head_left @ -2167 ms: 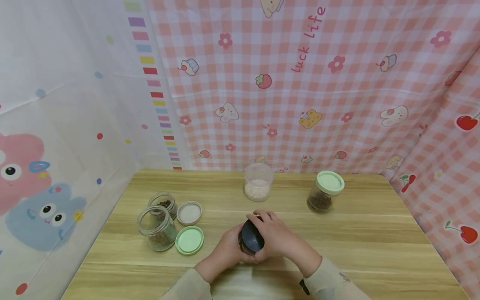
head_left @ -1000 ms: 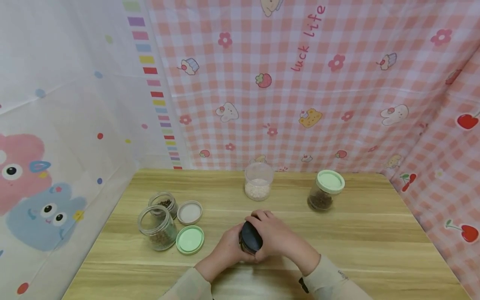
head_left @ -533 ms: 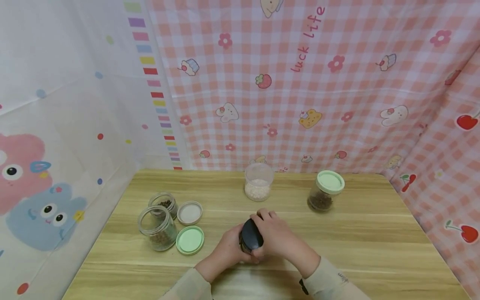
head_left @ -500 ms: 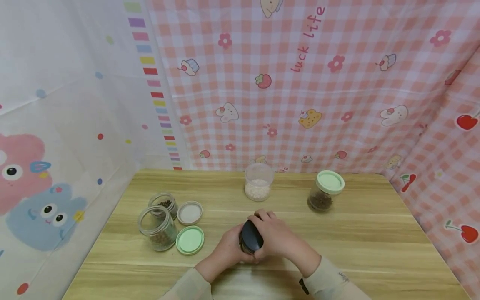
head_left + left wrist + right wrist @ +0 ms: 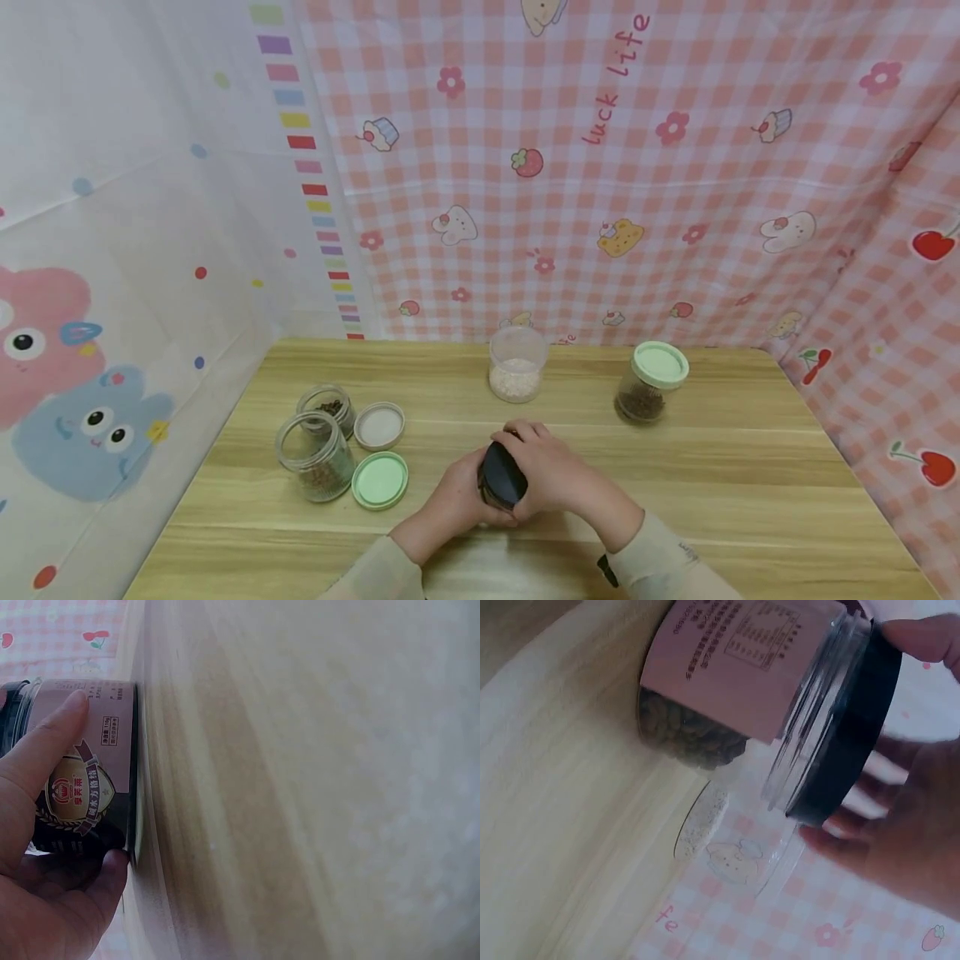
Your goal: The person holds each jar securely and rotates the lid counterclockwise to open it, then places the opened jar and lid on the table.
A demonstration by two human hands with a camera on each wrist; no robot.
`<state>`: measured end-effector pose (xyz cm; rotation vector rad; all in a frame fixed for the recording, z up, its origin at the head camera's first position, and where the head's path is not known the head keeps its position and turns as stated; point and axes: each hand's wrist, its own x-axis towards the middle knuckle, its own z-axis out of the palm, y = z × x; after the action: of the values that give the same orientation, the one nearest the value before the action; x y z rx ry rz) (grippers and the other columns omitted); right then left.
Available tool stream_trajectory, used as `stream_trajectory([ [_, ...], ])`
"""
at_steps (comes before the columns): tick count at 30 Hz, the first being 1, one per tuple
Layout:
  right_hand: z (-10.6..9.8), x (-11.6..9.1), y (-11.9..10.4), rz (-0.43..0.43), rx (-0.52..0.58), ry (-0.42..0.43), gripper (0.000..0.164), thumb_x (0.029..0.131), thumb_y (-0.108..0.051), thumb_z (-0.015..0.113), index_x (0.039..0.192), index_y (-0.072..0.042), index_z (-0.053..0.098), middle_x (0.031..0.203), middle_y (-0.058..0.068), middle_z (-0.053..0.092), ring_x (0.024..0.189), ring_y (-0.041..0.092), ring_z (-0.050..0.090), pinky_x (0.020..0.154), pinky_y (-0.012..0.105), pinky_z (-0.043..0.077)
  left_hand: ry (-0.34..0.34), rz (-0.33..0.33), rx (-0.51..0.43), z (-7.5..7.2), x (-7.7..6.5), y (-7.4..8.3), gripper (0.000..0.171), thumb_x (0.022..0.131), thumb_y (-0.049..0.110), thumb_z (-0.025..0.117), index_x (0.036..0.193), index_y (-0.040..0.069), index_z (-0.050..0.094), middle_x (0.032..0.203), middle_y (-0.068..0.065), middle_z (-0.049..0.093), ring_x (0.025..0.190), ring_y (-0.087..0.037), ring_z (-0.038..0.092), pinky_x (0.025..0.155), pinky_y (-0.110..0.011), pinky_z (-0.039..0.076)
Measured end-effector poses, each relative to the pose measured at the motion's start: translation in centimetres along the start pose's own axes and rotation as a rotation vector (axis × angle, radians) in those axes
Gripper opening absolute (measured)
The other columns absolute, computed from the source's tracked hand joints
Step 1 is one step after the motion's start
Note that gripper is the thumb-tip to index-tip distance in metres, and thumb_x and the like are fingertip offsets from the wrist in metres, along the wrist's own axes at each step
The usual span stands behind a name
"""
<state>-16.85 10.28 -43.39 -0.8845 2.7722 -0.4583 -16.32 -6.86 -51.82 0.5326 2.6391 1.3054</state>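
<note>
The labelled jar (image 5: pixel 112 761) stands on the worktop (image 5: pixel 750 500) between your hands: your left hand (image 5: pixel 454 495) is curled round its body, presumably to steady it, while your right hand (image 5: pixel 553 472) is clamped over the black lid (image 5: pixel 503 477) (brown pieces show inside). Left of your left hand sit two open jars (image 5: pixel 324 479) and two loose lids (image 5: pixel 379 481); beyond both hands, a clear tub (image 5: pixel 517 379); right, a green-lidded jar (image 5: pixel 643 400). None touches your hands.

– Head camera's up high, looking forward and down across the worktop (image 5: pixel 750 500)!
– And both wrist cameras, low, close, turned sideways!
– All three share the jar (image 5: pixel 735 660); head and right wrist share the tub (image 5: pixel 517 379)!
</note>
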Motion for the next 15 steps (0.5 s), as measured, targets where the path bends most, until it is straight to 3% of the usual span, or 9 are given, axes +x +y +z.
stream_trajectory([
  [3, -0.09, -0.04, 0.04, -0.012, 0.043, -0.025, 0.095, 0.062, -0.038, 0.086, 0.141, -0.012, 0.041, 0.146, 0.012, 0.034, 0.131, 0.034, 0.035, 0.1, 0.05, 0.041, 0.003, -0.001, 0.007, -0.03, -0.01, -0.01, 0.092, 0.056, 0.039, 0.09, 0.132, 0.009, 0.049, 0.125, -0.006, 0.06, 0.115, -0.023, 0.057, 0.098, -0.042, 0.046],
  [9, 0.16, -0.02, -0.13, 0.126, 0.004, 0.018, 0.098, 0.065, -0.055, 0.08, 0.139, -0.004, 0.041, 0.136, 0.021, 0.037, 0.12, 0.038, 0.039, 0.093, 0.052, 0.044, 0.003, -0.02, -0.016, -0.02, -0.12, 0.11, 0.091, 0.054, 0.04, 0.091, 0.13, 0.009, 0.051, 0.122, -0.005, 0.062, 0.112, -0.022, 0.058, 0.096, -0.042, 0.047],
  [12, 0.19, 0.01, 0.0, 0.085, -0.018, 0.011, 0.093, 0.065, -0.048, 0.083, 0.137, -0.005, 0.044, 0.133, 0.017, 0.041, 0.116, 0.035, 0.041, 0.091, 0.048, 0.046, -0.006, -0.014, -0.022, -0.06, -0.17, 0.15, 0.093, 0.055, 0.04, 0.091, 0.133, 0.01, 0.049, 0.125, -0.005, 0.06, 0.115, -0.022, 0.056, 0.098, -0.042, 0.046],
  [15, 0.21, 0.01, 0.27, 0.008, -0.018, -0.023, 0.092, 0.063, -0.041, 0.085, 0.14, -0.011, 0.044, 0.139, 0.013, 0.039, 0.123, 0.033, 0.039, 0.095, 0.047, 0.044, -0.016, -0.006, -0.018, -0.08, -0.19, 0.09, 0.095, 0.056, 0.04, 0.09, 0.136, 0.011, 0.046, 0.13, -0.004, 0.057, 0.119, -0.022, 0.054, 0.1, -0.042, 0.045],
])
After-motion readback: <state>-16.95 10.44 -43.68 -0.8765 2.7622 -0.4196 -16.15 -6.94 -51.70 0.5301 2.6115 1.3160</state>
